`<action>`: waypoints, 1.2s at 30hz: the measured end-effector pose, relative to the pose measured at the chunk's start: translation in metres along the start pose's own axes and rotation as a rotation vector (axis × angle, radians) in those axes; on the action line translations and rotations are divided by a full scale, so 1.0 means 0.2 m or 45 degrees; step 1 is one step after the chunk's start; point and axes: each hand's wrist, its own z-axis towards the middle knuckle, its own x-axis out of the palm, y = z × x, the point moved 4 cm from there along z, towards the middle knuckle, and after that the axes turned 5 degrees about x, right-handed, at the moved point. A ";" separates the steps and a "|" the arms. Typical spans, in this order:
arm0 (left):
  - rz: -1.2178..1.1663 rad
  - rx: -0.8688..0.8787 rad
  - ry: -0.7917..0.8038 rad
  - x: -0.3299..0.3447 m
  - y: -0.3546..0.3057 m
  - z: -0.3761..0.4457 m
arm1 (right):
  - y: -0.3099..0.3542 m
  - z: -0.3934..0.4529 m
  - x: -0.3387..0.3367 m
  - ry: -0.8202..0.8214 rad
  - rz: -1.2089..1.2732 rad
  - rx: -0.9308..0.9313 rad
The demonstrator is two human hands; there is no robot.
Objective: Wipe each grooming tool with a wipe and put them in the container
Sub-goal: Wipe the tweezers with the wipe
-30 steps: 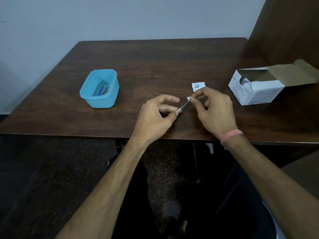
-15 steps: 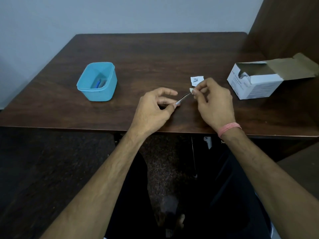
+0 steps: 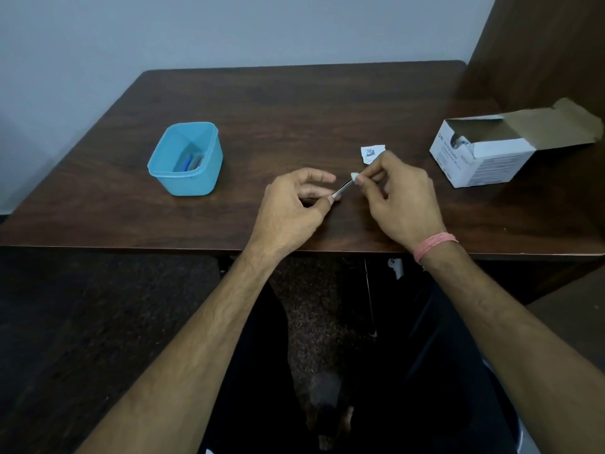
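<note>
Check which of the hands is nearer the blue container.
Left. The left hand is just right of the blue container, pinching a thin metal tool; the right hand is farther right, pinching a wipe.

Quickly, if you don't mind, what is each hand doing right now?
Left hand: pinches the near end of a slim metal tool.
Right hand: pinches a small white wipe round the tool's far tip.

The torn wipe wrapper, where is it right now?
In the head view, the torn wipe wrapper lies on the table right of centre, just beyond the right hand and left of the open cardboard box.
</note>
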 end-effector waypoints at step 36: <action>-0.022 0.003 -0.087 0.01 -0.01 -0.02 | 0.03 -0.06 0.02 -0.122 -0.219 -0.293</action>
